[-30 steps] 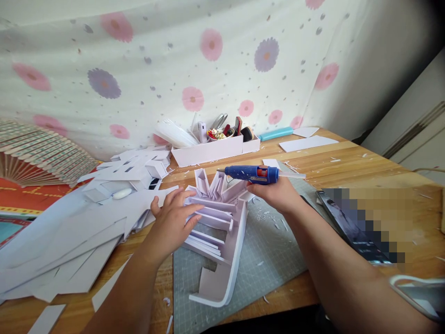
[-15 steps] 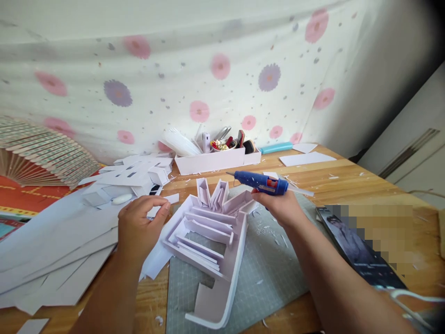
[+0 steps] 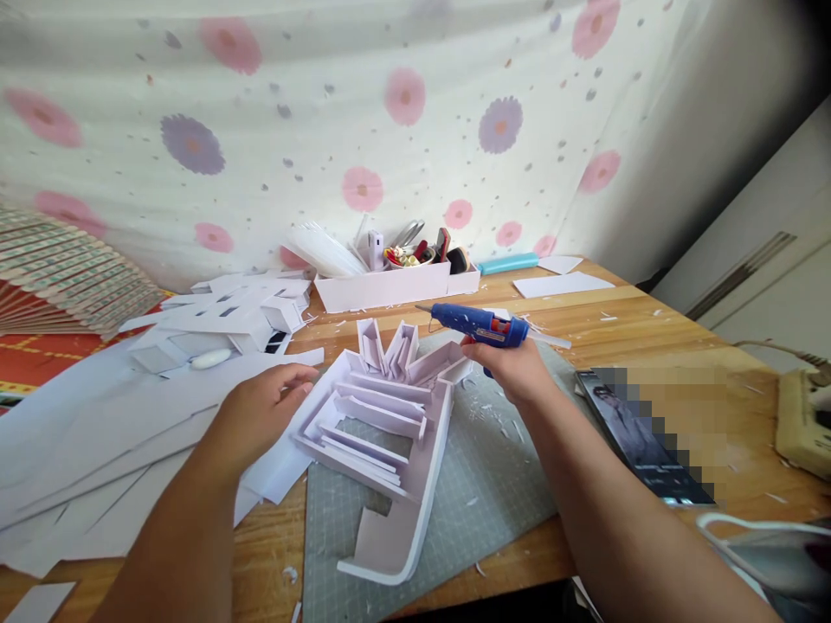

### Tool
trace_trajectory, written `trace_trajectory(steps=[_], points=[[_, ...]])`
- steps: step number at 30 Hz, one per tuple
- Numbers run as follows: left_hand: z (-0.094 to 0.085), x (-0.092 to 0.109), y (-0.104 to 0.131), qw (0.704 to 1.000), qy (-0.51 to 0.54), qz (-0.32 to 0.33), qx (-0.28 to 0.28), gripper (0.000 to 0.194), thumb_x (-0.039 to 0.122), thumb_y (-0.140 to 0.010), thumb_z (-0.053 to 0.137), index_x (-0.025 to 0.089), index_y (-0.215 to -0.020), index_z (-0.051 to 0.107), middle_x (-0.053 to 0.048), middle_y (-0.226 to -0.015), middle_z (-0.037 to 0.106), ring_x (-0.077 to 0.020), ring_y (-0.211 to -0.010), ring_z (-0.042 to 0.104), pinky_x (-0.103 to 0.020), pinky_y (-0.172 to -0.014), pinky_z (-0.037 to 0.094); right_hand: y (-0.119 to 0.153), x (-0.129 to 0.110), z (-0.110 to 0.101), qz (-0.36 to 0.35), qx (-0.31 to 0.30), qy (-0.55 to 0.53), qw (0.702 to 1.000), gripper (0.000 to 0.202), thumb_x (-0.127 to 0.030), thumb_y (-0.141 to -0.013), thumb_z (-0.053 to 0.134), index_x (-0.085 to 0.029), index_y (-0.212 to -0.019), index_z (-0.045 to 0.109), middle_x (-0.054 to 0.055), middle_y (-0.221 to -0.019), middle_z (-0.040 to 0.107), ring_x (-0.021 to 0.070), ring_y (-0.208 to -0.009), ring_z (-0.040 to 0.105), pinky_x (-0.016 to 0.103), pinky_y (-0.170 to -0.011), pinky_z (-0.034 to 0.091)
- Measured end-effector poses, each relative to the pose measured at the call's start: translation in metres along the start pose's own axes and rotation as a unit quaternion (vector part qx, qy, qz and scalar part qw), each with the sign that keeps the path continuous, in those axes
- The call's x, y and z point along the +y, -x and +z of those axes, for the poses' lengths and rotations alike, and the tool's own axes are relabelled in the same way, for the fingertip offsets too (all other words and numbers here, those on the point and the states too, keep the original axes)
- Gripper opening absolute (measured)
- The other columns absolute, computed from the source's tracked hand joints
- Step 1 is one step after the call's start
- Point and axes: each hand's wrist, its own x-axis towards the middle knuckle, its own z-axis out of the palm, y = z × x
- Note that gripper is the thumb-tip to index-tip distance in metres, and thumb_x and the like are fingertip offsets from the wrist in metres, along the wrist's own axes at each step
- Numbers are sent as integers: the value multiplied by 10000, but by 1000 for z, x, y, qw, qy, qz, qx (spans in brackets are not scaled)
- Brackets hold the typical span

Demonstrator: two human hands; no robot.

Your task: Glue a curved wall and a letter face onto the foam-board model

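My right hand (image 3: pixel 510 368) is wrapped round a blue hot glue gun (image 3: pixel 480 324), held above the grey cutting mat (image 3: pixel 499 484). Its nozzle points left, and a clear glue stick sticks out of the back. Below and left of the gun lies a white foam-board model (image 3: pixel 428 484) with raised walls, thin dividers and narrow box-like arms at its far end. Beside the model's upper left edge is my left hand (image 3: pixel 266 407), fingers loosely curved and thumb apart, with nothing visible in it. Whether its fingertips touch the model I cannot tell.
White sheets (image 3: pixel 97 441) and a white cut-out structure (image 3: pixel 227 311) cover the left side. Behind stands a white box (image 3: pixel 383 290) of tools and glue sticks. A phone (image 3: pixel 642 441) and a power strip (image 3: pixel 805 424) lie right. Scraps dot the wooden table (image 3: pixel 649 342).
The view has shifted slightly, so everything sits a little further left and higher. My left hand's fingers have straightened somewhat from a near pinch. My right hand keeps hold of the glue gun.
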Motion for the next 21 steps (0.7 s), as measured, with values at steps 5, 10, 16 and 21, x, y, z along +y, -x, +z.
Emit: trace_trajectory(steps=[5,10,16,21], points=[[0,-7,-4,996,51,-40,-57,414,544,-778,577,276,-1068,701,-13,-1036,756,-249,-948,690,-294,-769,506,-4,4,2,17,-20,-46,999,152,-287,-550,691,-202,-669,647,20,-708,647,168,-652,550,298,-578,402],[2,-6,-7,991,66,-52,-101,401,561,-746,591,216,-898,728,-33,-885,753,-258,-824,674,-293,-652,484,-12,10,2,39,-15,-122,992,120,-243,-503,686,-198,-604,639,4,-667,619,146,-621,521,289,-584,410],[3,-4,-7,987,113,-35,-105,351,532,-719,625,194,-775,702,-23,-719,681,-225,-687,621,-276,-555,440,-20,18,-2,20,-5,-190,982,126,-231,-510,694,-190,-616,639,-6,-660,615,116,-583,490,268,-570,391],[5,7,1,976,165,-16,-142,268,466,-681,660,205,-716,610,26,-624,570,-163,-564,535,-249,-505,383,-21,25,2,7,-11,-166,986,120,-246,-516,677,-192,-615,639,-3,-667,615,123,-603,493,265,-577,389]])
